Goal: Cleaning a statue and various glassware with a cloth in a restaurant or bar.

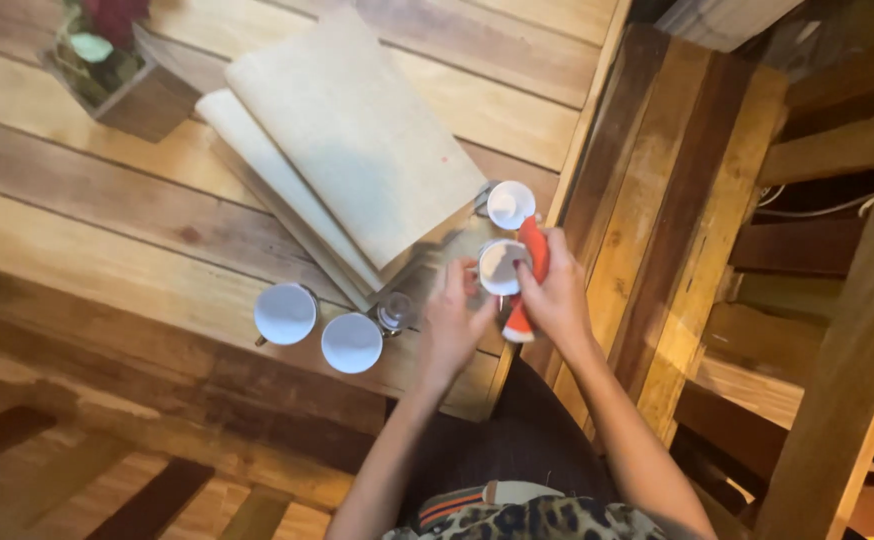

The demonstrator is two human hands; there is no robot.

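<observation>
White cup (pixel 500 266), small and seen from above, sits at the near right corner of the wooden plank surface (pixel 87 250), held between both hands. Left hand (pixel 452 325) reaches in from below with its fingers curled against the cup's left side. Right hand (pixel 557 295) closes on an orange-red cloth (pixel 532 262), which lies pressed against the cup's right rim and trails down below the palm. Second white cup (pixel 510 204) stands just beyond the held one, close to the surface edge. Two further white cups (pixel 285 313) (pixel 351 343) stand side by side to the left, with a small glass piece (pixel 394 313) just beside the nearer of them. Two pale, blank rectangular folders (pixel 357 140) lie stacked and angled across the middle of the surface. Wooden planter box (pixel 142 100) with red flowers occupies the far left corner.
</observation>
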